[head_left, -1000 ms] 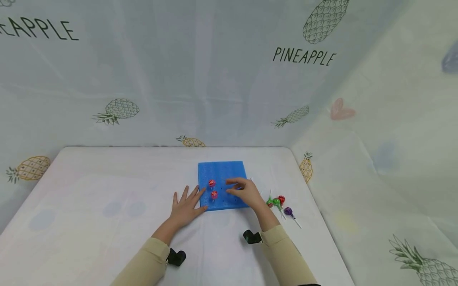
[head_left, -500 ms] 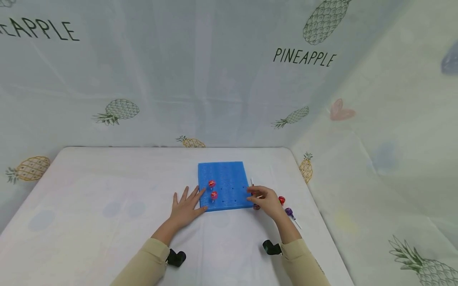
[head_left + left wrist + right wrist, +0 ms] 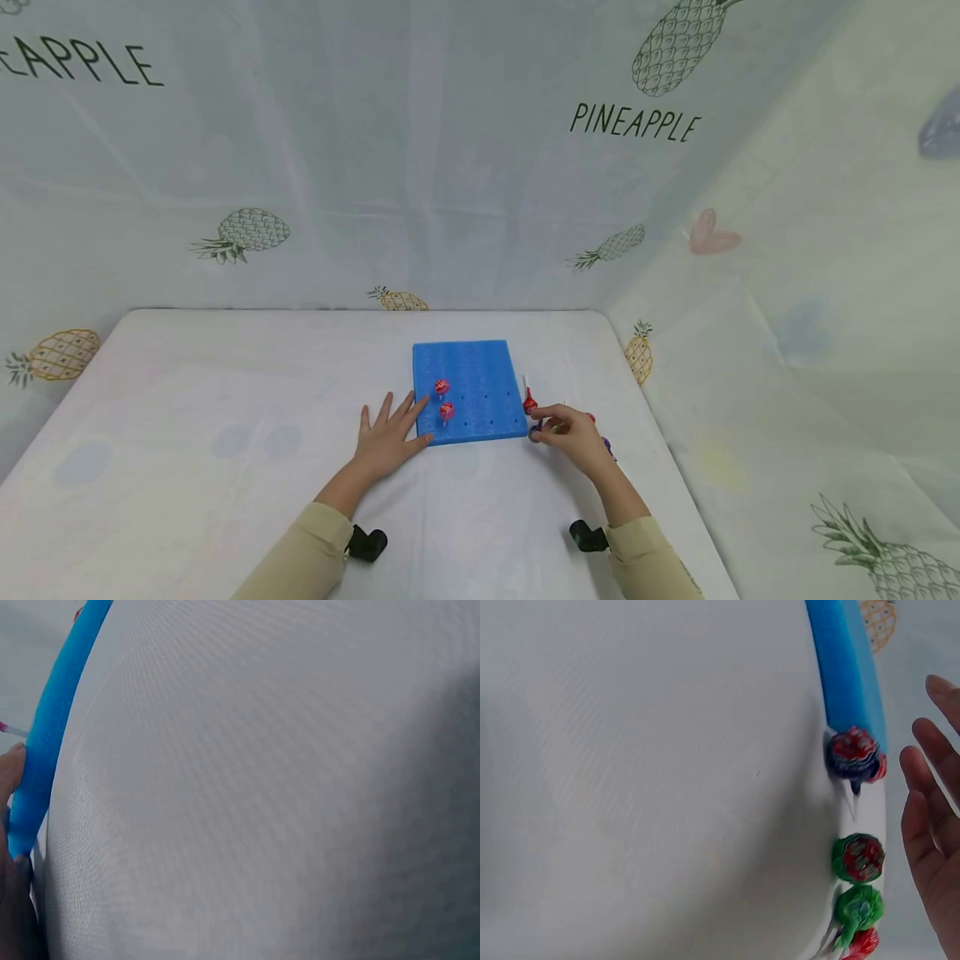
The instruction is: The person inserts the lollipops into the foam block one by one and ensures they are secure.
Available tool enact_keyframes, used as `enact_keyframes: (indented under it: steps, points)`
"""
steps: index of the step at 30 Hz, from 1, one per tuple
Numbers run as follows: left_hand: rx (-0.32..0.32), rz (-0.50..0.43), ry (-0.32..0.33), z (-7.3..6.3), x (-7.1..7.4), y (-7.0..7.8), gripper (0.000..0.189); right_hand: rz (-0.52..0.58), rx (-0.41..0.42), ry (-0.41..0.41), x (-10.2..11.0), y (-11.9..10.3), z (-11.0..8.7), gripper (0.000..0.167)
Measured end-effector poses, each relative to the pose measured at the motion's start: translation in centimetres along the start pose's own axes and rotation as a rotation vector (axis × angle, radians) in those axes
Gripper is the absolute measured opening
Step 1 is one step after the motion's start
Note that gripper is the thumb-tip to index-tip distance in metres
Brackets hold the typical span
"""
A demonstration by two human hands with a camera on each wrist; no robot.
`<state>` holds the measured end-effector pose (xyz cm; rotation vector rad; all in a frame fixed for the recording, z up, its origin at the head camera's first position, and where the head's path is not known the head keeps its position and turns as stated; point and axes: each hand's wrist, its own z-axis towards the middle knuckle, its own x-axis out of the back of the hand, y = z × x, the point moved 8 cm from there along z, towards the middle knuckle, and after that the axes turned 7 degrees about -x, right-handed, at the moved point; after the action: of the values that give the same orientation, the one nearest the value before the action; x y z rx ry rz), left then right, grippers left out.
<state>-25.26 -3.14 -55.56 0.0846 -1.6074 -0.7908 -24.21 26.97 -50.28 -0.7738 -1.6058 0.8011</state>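
Note:
A blue foam board (image 3: pixel 468 367) with small holes lies on the table. Two red lollipops, one farther (image 3: pixel 442 387) and one nearer (image 3: pixel 447 411), stand upright in its left part. My left hand (image 3: pixel 386 442) is spread beside the board's left edge, its fingertips and thumb resting on that edge. Off the board's right edge, my right hand (image 3: pixel 576 437) hovers with bent, parted fingers and nothing held. By its fingertips lie a red lollipop (image 3: pixel 530 402) and a dark blue-and-red lollipop (image 3: pixel 853 754). In the right wrist view the fingers (image 3: pixel 922 776) are apart from the lollipops.
Green lollipops (image 3: pixel 859 907) and a red one (image 3: pixel 864 943) lie in a row nearer the right wrist. A purple lollipop (image 3: pixel 608 447) is partly hidden behind the right hand. The white table (image 3: pixel 225 400) meets a pineapple-print cloth backdrop (image 3: pixel 480 167).
My right hand has moved from above the board to the right and toward me, over the loose lollipops. The left hand and the two standing lollipops have stayed put.

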Motion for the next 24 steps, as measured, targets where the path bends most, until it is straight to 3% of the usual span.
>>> enact_keyframes:
  steps: [11,17,24]
  points:
    - [-0.006,0.007,0.026,-0.2,0.1,0.0,0.072,-0.284,0.167,0.044,0.2,-0.2,0.5,0.029]
    - [0.008,0.008,-0.005,-0.1,-0.1,-0.2,0.073,-0.401,0.165,0.03,-0.3,0.4,1.3,0.028]
    - [0.002,0.007,0.008,0.0,-0.2,-0.3,0.073,-0.461,0.147,0.016,-0.7,1.0,1.9,0.028]
